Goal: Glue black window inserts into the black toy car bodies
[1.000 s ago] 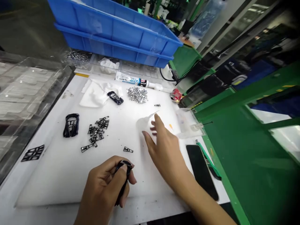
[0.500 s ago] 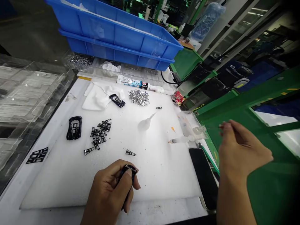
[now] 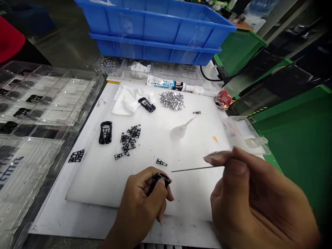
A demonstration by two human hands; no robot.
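L hand (image 3: 141,204) fingers curled tight round a small black car shell (image 3: 158,180), low over the white foam pad (image 3: 103,173). R hand (image 3: 249,204) pinches a thin needle (image 3: 193,169), tip aimed at the shell, not touching. Loose black grille piece (image 3: 161,162) lies just beyond. Further out: grille pile (image 3: 129,139), squeeze dropper (image 3: 181,128), silver parts heap (image 3: 172,100), glue tube (image 3: 168,84), blue bins (image 3: 160,31).

Between your left hand (image 3: 145,200) and right hand (image 3: 249,200) the white foam pad (image 3: 192,193) lies bare, crossed only by the thin needle (image 3: 193,169). Ahead, you meet a lone black clip (image 3: 161,162), then the pile of black clips (image 3: 129,140) and the squeeze bottle (image 3: 181,129). The clear box (image 3: 243,135) hems the right edge; stacked clear trays (image 3: 38,103) wall the left; blue bins (image 3: 160,31) close the far side.
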